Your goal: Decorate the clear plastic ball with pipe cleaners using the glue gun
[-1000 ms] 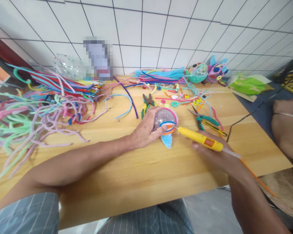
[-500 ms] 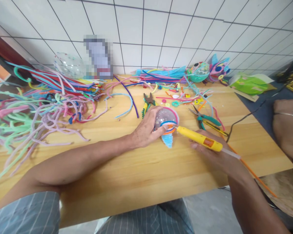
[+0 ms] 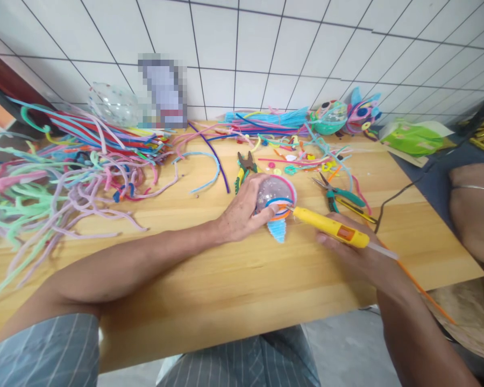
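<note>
My left hand (image 3: 245, 209) is closed around a clear plastic ball (image 3: 273, 192) on the wooden table. Pink, blue and orange pipe cleaner strips curve over the ball, and a light blue ribbed tail piece (image 3: 277, 231) sticks out toward me. In my right hand (image 3: 342, 242) is a yellow hot glue gun (image 3: 331, 228) with a pale glue stick coming from its rear. Its nozzle meets the ball's near right side, by the orange and blue strips; whether glue is flowing I cannot make out. Just beyond my left hand lie pliers with green and yellow handles (image 3: 242, 173).
Tangled pipe cleaners (image 3: 64, 188) cover the table's left side. Teal-handled pliers (image 3: 339, 194) and a yellow cutter (image 3: 355, 209) lie to the right, near a black cord (image 3: 391, 201). Decorated balls (image 3: 329, 117) stand by the tiled wall. Another person's arm (image 3: 474, 209) rests at far right.
The view has shifted very slightly. Both hands, the ball and the glue gun keep nearly the same places, with the nozzle still at the ball.
</note>
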The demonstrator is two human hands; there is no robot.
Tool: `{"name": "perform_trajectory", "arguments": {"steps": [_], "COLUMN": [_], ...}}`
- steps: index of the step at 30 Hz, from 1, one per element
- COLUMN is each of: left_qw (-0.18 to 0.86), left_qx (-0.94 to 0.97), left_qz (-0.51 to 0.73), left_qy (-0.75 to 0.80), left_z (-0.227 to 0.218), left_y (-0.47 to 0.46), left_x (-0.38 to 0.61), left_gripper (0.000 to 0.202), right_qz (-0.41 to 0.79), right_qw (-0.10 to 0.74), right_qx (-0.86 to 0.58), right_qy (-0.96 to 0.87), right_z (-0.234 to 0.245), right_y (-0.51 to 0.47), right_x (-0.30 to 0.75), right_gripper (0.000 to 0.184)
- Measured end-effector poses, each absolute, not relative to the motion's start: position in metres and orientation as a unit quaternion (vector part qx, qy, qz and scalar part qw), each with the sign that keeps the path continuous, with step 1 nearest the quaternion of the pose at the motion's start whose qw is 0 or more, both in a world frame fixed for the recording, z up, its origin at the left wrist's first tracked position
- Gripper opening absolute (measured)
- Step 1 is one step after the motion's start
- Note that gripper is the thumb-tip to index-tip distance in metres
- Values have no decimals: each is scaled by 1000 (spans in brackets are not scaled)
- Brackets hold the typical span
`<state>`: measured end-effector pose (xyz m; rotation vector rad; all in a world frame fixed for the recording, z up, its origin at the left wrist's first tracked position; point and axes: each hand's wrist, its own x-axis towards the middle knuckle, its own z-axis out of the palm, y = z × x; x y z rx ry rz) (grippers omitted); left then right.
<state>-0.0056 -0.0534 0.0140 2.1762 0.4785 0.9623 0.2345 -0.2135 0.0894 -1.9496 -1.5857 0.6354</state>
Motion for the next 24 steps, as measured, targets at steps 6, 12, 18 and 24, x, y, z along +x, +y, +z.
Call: {"name": "perform_trajectory", "arguments": {"steps": [6, 12, 18, 24], "left_qw": [347, 353, 353, 358], "left_qx": [839, 838, 840, 839], "left_qz": [375, 372, 366, 363], "left_qy": [188, 188, 190, 193], "left_z": [12, 14, 15, 16], "left_y": [-54, -54, -53, -53], "left_x": [-5, -5, -5, -5], "left_gripper": [63, 63, 62, 63], "right_qz": [224, 219, 220, 209], "right_qw": [276, 299, 288, 290], "right_qx": [-724, -722, -725, -722], "right_qy": [-591, -585, -586, -592], "right_z": [87, 85, 84, 83], "right_y": [-214, -215, -215, -215], "right_x": [236, 234, 235, 236], "right_gripper": [35, 31, 33, 32]}}
